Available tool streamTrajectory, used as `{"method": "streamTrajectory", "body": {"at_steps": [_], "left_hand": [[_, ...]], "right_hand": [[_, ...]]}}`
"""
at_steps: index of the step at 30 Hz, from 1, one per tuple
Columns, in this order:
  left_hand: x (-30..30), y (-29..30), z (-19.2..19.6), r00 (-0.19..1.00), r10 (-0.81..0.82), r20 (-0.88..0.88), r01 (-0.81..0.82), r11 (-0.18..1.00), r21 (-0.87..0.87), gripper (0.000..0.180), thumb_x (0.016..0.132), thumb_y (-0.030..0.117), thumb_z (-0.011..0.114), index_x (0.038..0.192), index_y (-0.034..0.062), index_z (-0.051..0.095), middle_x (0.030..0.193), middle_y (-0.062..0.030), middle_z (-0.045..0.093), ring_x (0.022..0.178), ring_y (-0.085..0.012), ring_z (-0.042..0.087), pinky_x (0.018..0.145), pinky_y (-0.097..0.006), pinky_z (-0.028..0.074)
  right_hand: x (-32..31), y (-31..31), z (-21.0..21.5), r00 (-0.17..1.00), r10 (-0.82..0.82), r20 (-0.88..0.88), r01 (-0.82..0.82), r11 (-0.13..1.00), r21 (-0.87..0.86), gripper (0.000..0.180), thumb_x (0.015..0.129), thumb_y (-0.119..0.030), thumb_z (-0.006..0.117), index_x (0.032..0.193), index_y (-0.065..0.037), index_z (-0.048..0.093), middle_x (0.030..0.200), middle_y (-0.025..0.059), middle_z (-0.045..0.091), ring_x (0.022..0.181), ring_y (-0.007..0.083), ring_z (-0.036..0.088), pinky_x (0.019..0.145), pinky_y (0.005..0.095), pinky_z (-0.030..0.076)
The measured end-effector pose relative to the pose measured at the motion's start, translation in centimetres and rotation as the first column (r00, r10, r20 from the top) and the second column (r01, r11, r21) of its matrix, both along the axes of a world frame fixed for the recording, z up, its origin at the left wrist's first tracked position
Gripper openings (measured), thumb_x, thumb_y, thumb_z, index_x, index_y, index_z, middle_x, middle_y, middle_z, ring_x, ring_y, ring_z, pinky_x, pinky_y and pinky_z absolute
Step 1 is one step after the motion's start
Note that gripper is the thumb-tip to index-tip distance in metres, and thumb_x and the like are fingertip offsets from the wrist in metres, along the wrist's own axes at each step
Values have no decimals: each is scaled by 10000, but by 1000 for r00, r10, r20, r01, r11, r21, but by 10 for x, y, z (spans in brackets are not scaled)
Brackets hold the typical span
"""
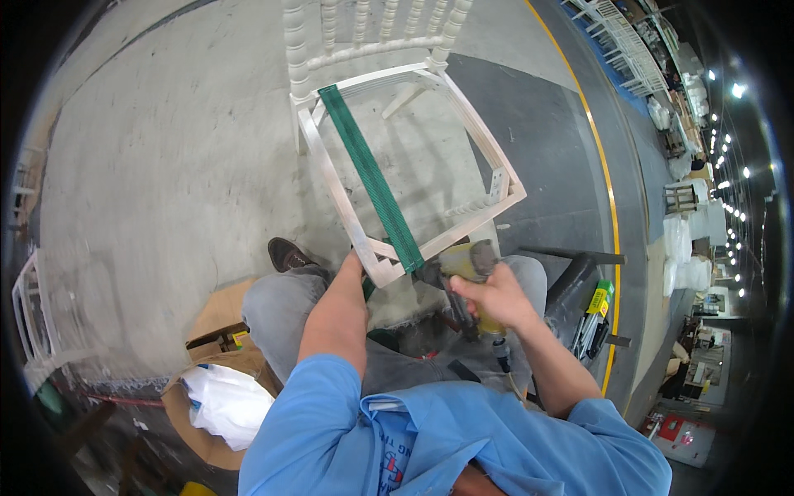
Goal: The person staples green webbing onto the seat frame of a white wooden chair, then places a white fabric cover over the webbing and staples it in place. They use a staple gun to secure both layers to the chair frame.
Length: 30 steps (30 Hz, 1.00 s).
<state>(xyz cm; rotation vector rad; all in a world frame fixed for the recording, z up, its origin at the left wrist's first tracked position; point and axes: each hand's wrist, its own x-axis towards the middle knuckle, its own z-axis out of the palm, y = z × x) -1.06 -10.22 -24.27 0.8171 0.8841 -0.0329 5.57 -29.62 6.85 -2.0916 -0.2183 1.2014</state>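
A white wooden chair frame with turned back spindles stands in front of me, its seat opening uncovered. One green webbing strap runs across that opening from the back rail to the front rail. My right hand is closed round a yellow pneumatic staple gun with a hose at its lower end. The gun's nose is beside the strap's near end at the front rail; whether they touch I cannot tell. My left hand reaches beneath the frame's near left corner, its fingers hidden. Some green webbing shows below that corner.
A cardboard box and a carton holding white wrapping are at my left. By my right knee are a black cylinder and a bundle of thin rods with a green-yellow label. White furniture frames stand beyond a yellow floor line.
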Motion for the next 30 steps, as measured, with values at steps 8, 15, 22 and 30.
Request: {"method": "streamTrajectory", "body": {"at_steps": [8, 15, 22, 30], "left_hand": [[-53, -36, 43, 601, -577, -552, 752, 643, 147, 618, 914, 164, 691, 1504, 107, 518, 1503, -152, 571, 1309, -300, 611, 1032, -401, 527], [-49, -97, 77, 891, -322, -320, 444, 763, 470, 1096, 875, 278, 767, 1679, 177, 29, 1586, -177, 450, 1154, -324, 655, 1008, -384, 516], [-51, -147, 96, 994, -14, -107, 46, 952, 303, 927, 943, 180, 716, 1661, 133, 132, 1394, -116, 560, 877, -168, 584, 787, -307, 502], [-51, -110, 87, 988, -153, 5, 153, 986, -61, 957, 950, 290, 749, 1666, 166, 128, 1731, -96, 148, 1355, -316, 536, 1133, -443, 411]], "right_hand": [[14, -92, 38, 966, -250, 73, 219, 932, 289, 294, 943, -226, 794, 1068, -9, 639, 786, -4, 622, 559, 91, 546, 482, 259, 441], [12, -102, 32, 981, -194, -8, 183, 908, 377, 291, 939, -243, 792, 1043, -13, 647, 770, 2, 633, 549, 83, 545, 480, 264, 443], [11, -112, 29, 981, -192, 20, 172, 918, 359, 326, 932, -252, 796, 1097, -7, 659, 781, 4, 643, 552, 80, 544, 490, 264, 452], [6, -95, 28, 994, -95, 50, 77, 955, 288, 342, 927, -221, 794, 1162, -9, 665, 782, 1, 644, 541, 85, 541, 492, 271, 448]]}}
